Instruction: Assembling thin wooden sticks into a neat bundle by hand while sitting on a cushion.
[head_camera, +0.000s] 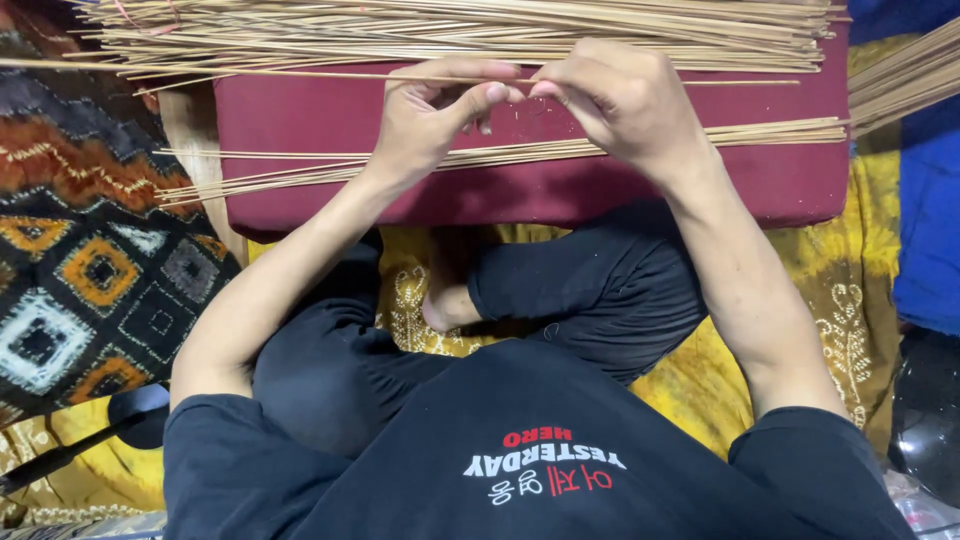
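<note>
Thin stick pinched at fingertip level above a maroon counter.

Held level across the counter's far half by left hand and right hand, each grip closed tight on it, thumbs meeting near its middle. Just beyond, a broad heap of sticks; nearer, a thin row of sticks. Underneath, yellow patterned cloth; leftward, a diamond-patterned rug.
</note>
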